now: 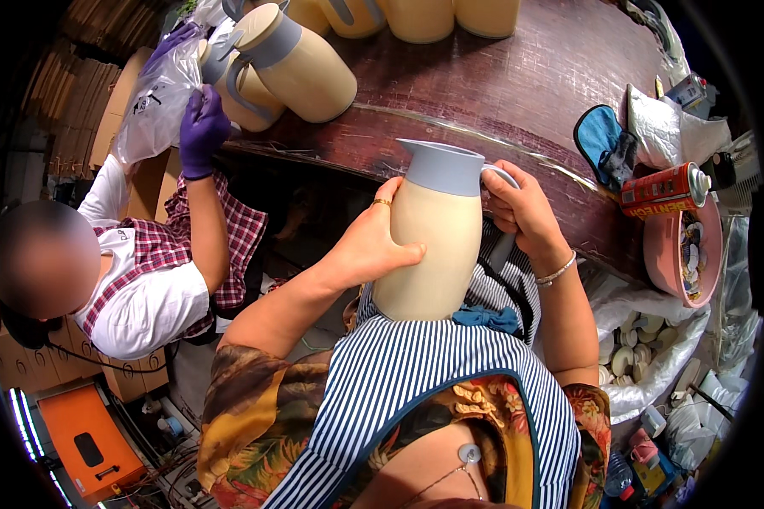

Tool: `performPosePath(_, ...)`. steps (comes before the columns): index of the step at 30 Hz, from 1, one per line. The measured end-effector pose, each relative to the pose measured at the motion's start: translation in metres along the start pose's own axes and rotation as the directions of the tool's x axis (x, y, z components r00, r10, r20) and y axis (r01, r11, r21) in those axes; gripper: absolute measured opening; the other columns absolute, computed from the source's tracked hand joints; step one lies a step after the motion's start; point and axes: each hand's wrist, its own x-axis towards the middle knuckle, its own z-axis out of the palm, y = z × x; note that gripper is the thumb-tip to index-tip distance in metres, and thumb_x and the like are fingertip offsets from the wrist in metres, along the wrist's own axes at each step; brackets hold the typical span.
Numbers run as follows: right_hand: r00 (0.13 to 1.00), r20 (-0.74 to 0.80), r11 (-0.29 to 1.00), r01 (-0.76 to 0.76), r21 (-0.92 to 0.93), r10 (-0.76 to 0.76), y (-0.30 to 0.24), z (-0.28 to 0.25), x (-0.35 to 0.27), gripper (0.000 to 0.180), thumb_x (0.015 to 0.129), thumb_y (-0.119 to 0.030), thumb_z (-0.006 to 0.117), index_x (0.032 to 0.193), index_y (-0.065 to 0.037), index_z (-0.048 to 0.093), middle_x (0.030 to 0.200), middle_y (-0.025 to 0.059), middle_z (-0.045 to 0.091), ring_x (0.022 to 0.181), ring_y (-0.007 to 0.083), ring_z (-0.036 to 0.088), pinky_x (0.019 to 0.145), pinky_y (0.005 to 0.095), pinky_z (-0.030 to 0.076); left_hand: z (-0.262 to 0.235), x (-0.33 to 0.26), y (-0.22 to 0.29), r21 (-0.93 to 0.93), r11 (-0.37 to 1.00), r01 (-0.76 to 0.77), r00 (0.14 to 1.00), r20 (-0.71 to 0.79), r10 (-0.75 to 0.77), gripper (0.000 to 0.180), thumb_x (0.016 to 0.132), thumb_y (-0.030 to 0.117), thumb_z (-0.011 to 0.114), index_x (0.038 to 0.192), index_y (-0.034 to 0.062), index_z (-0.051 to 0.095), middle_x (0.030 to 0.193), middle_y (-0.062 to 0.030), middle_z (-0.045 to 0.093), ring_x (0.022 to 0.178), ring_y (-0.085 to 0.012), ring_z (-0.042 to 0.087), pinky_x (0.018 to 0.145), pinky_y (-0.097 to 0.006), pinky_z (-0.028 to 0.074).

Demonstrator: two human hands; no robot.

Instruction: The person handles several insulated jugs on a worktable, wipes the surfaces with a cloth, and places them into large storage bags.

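In front of the person's striped apron (416,373), a tall cream jug (429,246) with a grey top stands upright, held against the body just below the edge of a dark wooden table (518,76). The left hand (369,242) is wrapped around the side of the jug, fingers spread on its cream wall, with a ring on one finger. The right hand (525,212) is closed tight around the grey handle at the top, and a thin bracelet sits on that wrist. On the table, far from the hands, more cream jugs (301,64) of the same kind lie and stand in a group. To the left, another person in a white and checked top sits low, and their purple-gloved hand (202,131) holds a clear plastic bag (157,97) beside those jugs. To the right, on the table edge, there is a blue cloth (598,136), an orange spray can (666,188) lying on its side, and a pink bowl (660,246) with small bits in it. Below that bowl, a clear bag holds round pale lids (632,348).
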Motion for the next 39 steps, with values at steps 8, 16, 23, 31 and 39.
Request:
performPosePath(8,1.000,0.001,1.000,0.002,0.011,-0.002,0.001,0.000,0.000,0.019,0.093,-0.026,0.065,0.094,-0.008,0.056,0.064,-0.0071,0.047,0.046,-0.0018,0.029,0.040,0.0175,0.019,-0.002,0.002,-0.003,0.034,0.999,-0.021,1.000,0.016,0.020,0.094,0.072,0.017,0.067,0.147,-0.0061,0.017,0.138,-0.0220,0.043,0.130,-0.0266,0.043,0.109,-0.036,0.034)
performPosePath(16,1.000,-0.001,1.000,0.003,-0.001,-0.003,0.002,-0.002,0.001,0.019,0.093,-0.026,0.064,0.092,-0.010,0.055,0.063,-0.0082,0.044,0.046,-0.0016,0.028,0.040,0.0176,0.019,-0.003,0.003,-0.005,0.064,0.998,-0.022,1.000,0.018,0.021,0.093,0.072,0.016,0.067,0.148,-0.0046,0.017,0.139,-0.0211,0.043,0.130,-0.0263,0.043,0.109,-0.036,0.034)
performPosePath(23,1.000,0.025,0.999,0.008,0.045,-0.009,0.001,-0.001,0.000,0.021,0.094,-0.029,0.064,0.090,-0.011,0.054,0.062,-0.0087,0.042,0.046,-0.0015,0.028,0.039,0.0171,0.019,-0.006,0.008,-0.014,-0.075,0.996,-0.056,0.998,0.036,0.059,0.084,0.074,0.008,0.061,0.147,-0.0047,0.021,0.141,-0.0192,0.042,0.132,-0.0262,0.041,0.112,-0.036,0.029)
performPosePath(31,0.981,0.075,0.974,0.163,0.157,-0.176,-0.036,-0.044,0.000,0.027,0.095,-0.037,0.061,0.086,-0.014,0.050,0.060,-0.0097,0.034,0.046,0.0000,0.026,0.038,0.0177,0.018,-0.006,0.022,-0.031,-0.604,0.768,-0.212,0.976,-0.100,0.191,0.049,0.093,0.013,0.056,0.138,-0.0015,0.040,0.135,-0.0141,0.049,0.129,-0.0233,0.044,0.110,-0.036,0.032)
performPosePath(39,0.986,0.091,0.982,0.125,0.144,-0.139,-0.071,-0.055,0.023,0.027,0.096,-0.037,0.059,0.083,-0.015,0.049,0.058,-0.0095,0.034,0.045,-0.0007,0.027,0.036,0.0165,0.018,0.017,0.018,-0.055,-0.473,0.840,-0.267,0.942,0.057,0.332,0.125,0.067,0.046,0.086,0.153,0.0039,0.006,0.153,-0.0170,0.026,0.142,-0.0275,0.026,0.115,-0.037,0.022)
